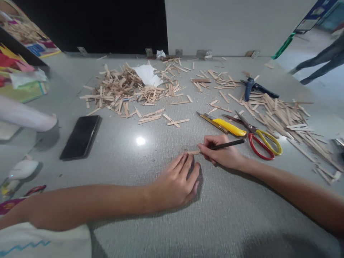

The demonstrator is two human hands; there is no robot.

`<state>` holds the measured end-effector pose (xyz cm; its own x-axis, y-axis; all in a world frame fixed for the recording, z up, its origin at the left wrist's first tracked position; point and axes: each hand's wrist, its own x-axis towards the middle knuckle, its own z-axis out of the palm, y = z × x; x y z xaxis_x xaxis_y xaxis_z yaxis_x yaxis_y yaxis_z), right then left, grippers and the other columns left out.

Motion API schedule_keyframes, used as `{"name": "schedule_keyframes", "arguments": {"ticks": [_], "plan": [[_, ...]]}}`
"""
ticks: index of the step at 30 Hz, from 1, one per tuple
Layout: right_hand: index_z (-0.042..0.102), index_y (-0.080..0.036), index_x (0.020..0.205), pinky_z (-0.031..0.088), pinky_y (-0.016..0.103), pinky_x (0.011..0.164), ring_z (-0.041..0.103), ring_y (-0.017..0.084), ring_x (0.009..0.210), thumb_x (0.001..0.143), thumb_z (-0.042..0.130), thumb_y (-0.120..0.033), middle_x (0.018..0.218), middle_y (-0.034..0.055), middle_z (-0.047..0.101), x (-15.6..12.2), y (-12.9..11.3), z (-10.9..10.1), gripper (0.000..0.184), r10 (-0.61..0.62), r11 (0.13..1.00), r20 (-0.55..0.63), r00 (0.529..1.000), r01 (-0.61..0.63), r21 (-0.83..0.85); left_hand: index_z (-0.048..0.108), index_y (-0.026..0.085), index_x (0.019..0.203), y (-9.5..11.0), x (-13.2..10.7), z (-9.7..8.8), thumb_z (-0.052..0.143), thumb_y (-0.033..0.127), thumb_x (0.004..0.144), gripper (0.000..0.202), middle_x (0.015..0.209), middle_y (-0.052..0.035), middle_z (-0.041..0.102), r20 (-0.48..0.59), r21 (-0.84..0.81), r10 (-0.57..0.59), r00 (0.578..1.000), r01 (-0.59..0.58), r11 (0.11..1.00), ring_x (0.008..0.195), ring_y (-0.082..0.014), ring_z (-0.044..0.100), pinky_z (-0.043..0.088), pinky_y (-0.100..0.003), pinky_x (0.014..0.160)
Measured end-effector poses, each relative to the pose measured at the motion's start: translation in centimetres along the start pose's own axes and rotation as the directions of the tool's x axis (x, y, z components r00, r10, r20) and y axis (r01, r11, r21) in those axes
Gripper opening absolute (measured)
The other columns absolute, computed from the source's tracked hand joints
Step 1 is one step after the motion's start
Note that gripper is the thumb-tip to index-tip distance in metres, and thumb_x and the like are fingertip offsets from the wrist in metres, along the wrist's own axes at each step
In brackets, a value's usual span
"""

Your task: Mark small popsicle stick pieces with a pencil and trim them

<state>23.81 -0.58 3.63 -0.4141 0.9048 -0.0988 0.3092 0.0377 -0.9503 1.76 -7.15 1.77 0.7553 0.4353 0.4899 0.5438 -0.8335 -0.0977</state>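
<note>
A short wooden craft stick (194, 152) lies flat on the grey table (139, 215) between my two hands. My left hand (176, 182) rests palm down, fingers stretched out, its fingertips pressing on the stick's left end. My right hand (221, 152) is closed round a black pencil (228, 144), whose tip meets the stick's right part. Most of the stick is hidden by my fingers.
A yellow utility knife (225, 126) and red-and-yellow scissors (262, 141) lie just behind my right hand. Piles of wooden sticks (120, 89) spread across the far table, more sticks (279, 116) at right beside a blue glue gun (254, 87). A black phone (80, 137) lies left. A person's legs (319, 64) show far right.
</note>
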Motion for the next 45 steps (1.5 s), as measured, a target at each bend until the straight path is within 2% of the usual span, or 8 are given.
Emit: {"name": "schedule_keyframes", "arguments": {"ticks": [4,11,22,28,34,40,45], "plan": [[0.052,-0.022,0.063,0.029,0.018,0.034,0.045,0.007,0.034,0.094,0.074,-0.049,0.046,-0.0060,0.051,-0.08,-0.14,-0.07,0.046,0.010,1.000,0.001,1.000,-0.010,-0.002,0.067,-0.001,0.123,-0.06,-0.16,-0.02,0.046,0.027,0.105,0.039,0.123,-0.0312,0.076,0.016,-0.004,0.009,1.000,-0.009,1.000,0.118,-0.0366,0.077,0.057,-0.048,0.110],[0.052,-0.022,0.063,0.030,0.019,0.035,0.046,0.007,0.035,0.095,0.073,-0.046,0.046,-0.0049,0.053,-0.06,0.10,-0.15,0.046,-0.003,1.000,0.005,1.000,0.003,-0.026,0.067,0.000,0.121,-0.01,-0.03,-0.13,0.042,0.026,0.106,0.039,0.122,-0.0305,0.076,0.009,-0.002,0.000,1.000,0.000,1.000,0.115,-0.0368,0.078,0.059,-0.047,0.107],[0.052,-0.022,0.062,0.031,0.019,0.035,0.046,0.007,0.035,0.094,0.073,-0.051,0.047,-0.0049,0.052,-0.18,-0.19,-0.19,0.049,0.010,0.999,-0.003,1.000,-0.010,-0.039,0.066,0.000,0.127,0.01,-0.32,0.12,0.047,0.029,0.105,0.041,0.126,-0.0304,0.075,0.044,-0.014,-0.002,0.999,0.002,1.000,0.120,-0.0367,0.075,0.056,-0.049,0.110],[0.052,-0.022,0.063,0.030,0.020,0.034,0.046,0.008,0.035,0.094,0.073,-0.056,0.046,-0.0050,0.052,-0.09,0.16,-0.13,0.051,0.020,0.998,-0.002,1.000,-0.020,-0.054,0.067,0.000,0.124,0.07,-0.25,0.07,0.046,0.028,0.105,0.040,0.124,-0.0297,0.076,0.030,-0.014,-0.002,1.000,0.003,1.000,0.118,-0.0363,0.076,0.058,-0.049,0.108],[0.052,-0.022,0.063,0.030,0.019,0.034,0.046,0.008,0.035,0.094,0.073,-0.055,0.046,-0.0054,0.052,-0.10,-0.03,-0.10,0.049,0.032,0.998,-0.004,0.999,-0.032,-0.046,0.068,0.001,0.125,0.03,-0.20,-0.02,0.044,0.028,0.105,0.041,0.123,-0.0284,0.076,0.038,-0.005,-0.008,0.999,0.009,1.000,0.117,-0.0355,0.077,0.060,-0.048,0.106],[0.051,-0.023,0.064,0.029,0.019,0.035,0.044,0.007,0.035,0.094,0.073,-0.055,0.045,-0.0064,0.049,-0.14,-0.38,-0.07,0.050,0.044,0.998,0.007,0.999,-0.043,-0.041,0.069,-0.001,0.121,0.10,-0.11,0.12,0.045,0.025,0.103,0.039,0.121,-0.0316,0.076,0.014,-0.022,-0.004,1.000,0.004,1.000,0.115,-0.0377,0.077,0.061,-0.049,0.102],[0.051,-0.022,0.064,0.030,0.019,0.035,0.046,0.007,0.036,0.095,0.073,-0.055,0.047,-0.0057,0.051,-0.15,-0.10,-0.03,0.050,0.034,0.999,0.006,0.999,-0.034,-0.031,0.069,0.000,0.122,0.27,-0.13,0.32,0.047,0.024,0.102,0.038,0.122,-0.0298,0.077,0.003,0.005,-0.016,1.000,0.016,1.000,0.116,-0.0361,0.077,0.061,-0.048,0.102]]}}
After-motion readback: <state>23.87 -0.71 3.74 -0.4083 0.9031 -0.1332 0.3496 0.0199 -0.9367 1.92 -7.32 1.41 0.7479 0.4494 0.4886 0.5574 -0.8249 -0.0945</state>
